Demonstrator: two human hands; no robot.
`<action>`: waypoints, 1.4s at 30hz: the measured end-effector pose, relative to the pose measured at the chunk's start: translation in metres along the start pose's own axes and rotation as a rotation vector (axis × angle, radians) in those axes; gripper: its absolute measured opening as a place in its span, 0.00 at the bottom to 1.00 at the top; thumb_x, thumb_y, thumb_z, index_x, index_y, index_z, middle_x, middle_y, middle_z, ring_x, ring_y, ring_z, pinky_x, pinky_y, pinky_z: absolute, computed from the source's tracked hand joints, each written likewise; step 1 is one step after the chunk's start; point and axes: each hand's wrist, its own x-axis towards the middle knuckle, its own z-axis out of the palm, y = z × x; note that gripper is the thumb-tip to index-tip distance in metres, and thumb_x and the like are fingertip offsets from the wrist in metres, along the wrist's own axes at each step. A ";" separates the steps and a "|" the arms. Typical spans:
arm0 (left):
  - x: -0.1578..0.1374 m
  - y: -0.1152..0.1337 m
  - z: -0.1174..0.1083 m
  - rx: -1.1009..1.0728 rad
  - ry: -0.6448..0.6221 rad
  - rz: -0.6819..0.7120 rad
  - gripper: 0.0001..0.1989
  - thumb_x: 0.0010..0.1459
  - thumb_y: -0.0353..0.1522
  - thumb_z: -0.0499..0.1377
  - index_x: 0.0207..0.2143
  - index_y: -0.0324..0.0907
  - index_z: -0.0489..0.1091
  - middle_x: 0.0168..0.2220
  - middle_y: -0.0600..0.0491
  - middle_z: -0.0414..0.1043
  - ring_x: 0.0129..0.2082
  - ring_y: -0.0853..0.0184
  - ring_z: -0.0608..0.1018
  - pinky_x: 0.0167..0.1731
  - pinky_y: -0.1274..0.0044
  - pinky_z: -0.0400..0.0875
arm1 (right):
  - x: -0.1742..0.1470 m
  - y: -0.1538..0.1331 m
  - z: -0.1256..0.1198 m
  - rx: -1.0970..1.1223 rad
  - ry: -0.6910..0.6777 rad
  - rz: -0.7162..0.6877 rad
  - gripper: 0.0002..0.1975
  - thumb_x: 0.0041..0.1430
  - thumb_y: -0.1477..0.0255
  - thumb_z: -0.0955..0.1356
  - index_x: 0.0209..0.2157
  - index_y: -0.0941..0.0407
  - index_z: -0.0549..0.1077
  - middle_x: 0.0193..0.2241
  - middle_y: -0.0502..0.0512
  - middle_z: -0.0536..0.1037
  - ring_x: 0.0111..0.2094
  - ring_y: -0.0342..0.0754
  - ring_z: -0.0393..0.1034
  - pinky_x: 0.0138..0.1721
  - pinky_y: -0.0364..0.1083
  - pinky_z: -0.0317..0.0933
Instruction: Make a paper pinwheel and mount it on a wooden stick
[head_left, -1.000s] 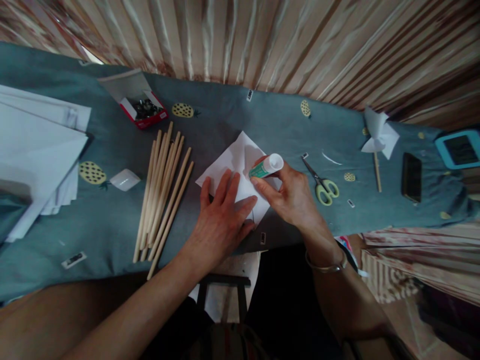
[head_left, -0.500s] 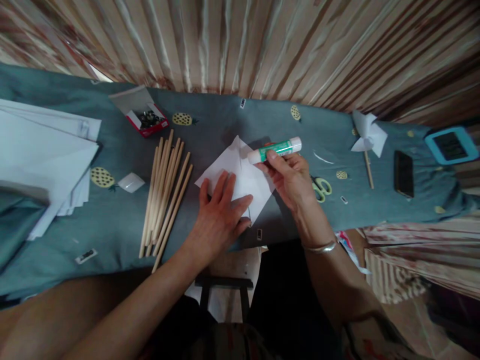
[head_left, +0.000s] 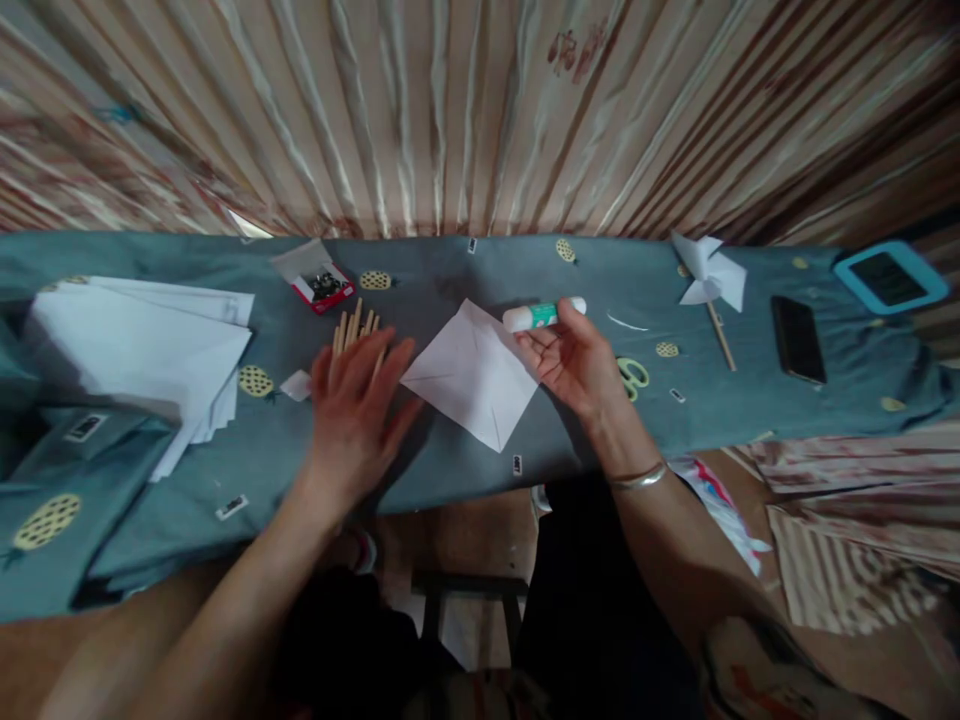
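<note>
My right hand (head_left: 576,362) holds a white and green glue stick (head_left: 543,315) level at its fingertips, just right of a folded white paper square (head_left: 472,374) on the teal cloth table (head_left: 450,270). My left hand (head_left: 355,412) hovers with fingers spread over a bundle of wooden sticks (head_left: 356,328), left of the paper and off it. It holds nothing.
A stack of white sheets (head_left: 142,345) lies at the left, a small red box of clips (head_left: 324,286) behind the sticks. Green scissors (head_left: 634,376), a paper pinwheel on a stick (head_left: 709,280), a black phone (head_left: 796,338) and a blue-framed device (head_left: 889,277) lie to the right.
My left hand lifted off the paper and moved left over the sticks. My right hand raised the glue stick from the paper and turned it level. The camera tilted back.
</note>
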 end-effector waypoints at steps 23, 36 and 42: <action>-0.003 -0.029 -0.036 -0.634 0.184 -0.606 0.22 0.48 0.37 0.67 0.47 0.44 0.73 0.46 0.53 0.79 0.43 0.61 0.81 0.46 0.68 0.77 | -0.029 0.001 0.006 0.207 -0.154 0.144 0.07 0.49 0.71 0.76 0.28 0.57 0.76 0.27 0.52 0.84 0.29 0.43 0.80 0.37 0.38 0.75; 0.019 0.033 -0.003 -1.155 0.004 -0.634 0.15 0.43 0.30 0.70 0.37 0.41 0.77 0.38 0.51 0.80 0.38 0.65 0.81 0.44 0.72 0.76 | -0.046 0.014 0.024 0.126 -0.280 0.172 0.15 0.42 0.75 0.79 0.35 0.55 0.79 0.31 0.48 0.83 0.33 0.42 0.79 0.38 0.39 0.75; 0.019 0.035 0.001 -1.171 0.002 -0.595 0.15 0.44 0.31 0.70 0.38 0.40 0.77 0.36 0.53 0.80 0.37 0.66 0.80 0.42 0.73 0.76 | -0.047 0.014 0.021 0.092 -0.266 0.159 0.16 0.37 0.74 0.81 0.32 0.55 0.81 0.29 0.46 0.82 0.31 0.38 0.77 0.36 0.35 0.72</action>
